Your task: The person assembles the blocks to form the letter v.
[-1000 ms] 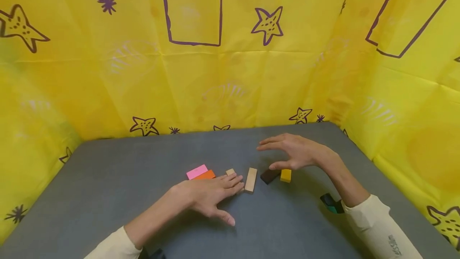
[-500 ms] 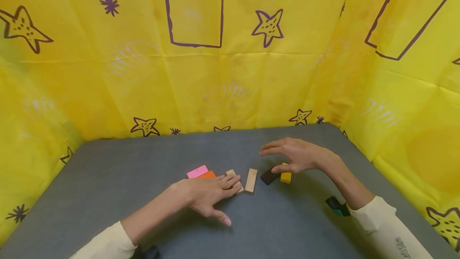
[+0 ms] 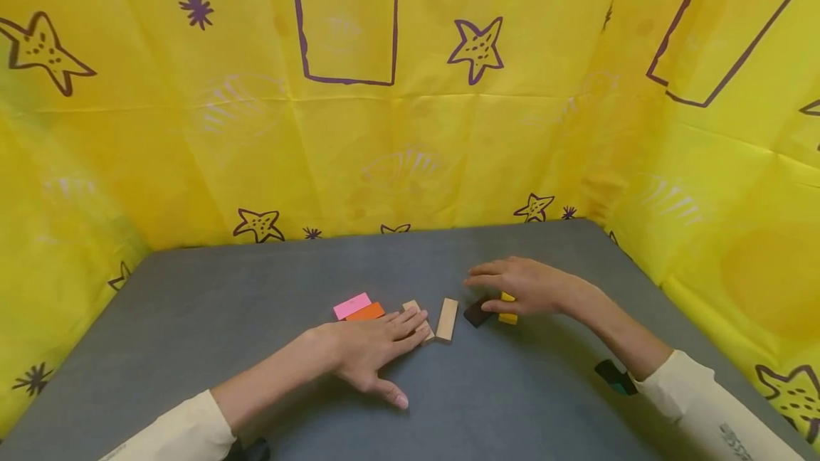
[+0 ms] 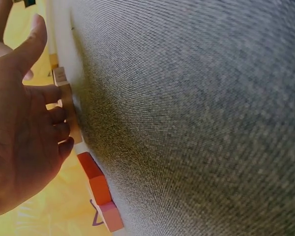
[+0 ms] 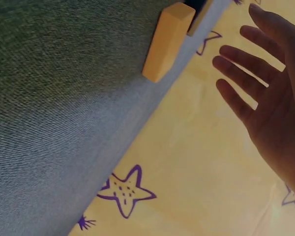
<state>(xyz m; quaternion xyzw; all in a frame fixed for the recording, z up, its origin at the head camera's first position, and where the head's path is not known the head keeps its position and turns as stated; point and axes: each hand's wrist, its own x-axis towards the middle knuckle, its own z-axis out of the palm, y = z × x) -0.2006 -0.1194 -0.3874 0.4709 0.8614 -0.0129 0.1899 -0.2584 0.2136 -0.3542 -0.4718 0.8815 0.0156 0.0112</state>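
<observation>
The right hand [image 3: 528, 287], loosely spread and empty, has sunk nearer the dark block [image 3: 476, 313]; the left hand [image 3: 368, 349] keeps its straight fingers on a pale block [image 3: 411, 304].

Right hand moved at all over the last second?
Yes: in the head view, the right hand has shifted down the picture, farther from the printed star just above it.

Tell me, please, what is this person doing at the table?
Their left hand is spread over a wooden block on the grey table, partly hiding it. The right hand hangs over a dark block and a yellow block, holding neither. A second wooden block lies between the hands, and a pink block and an orange block lie side by side.
</observation>
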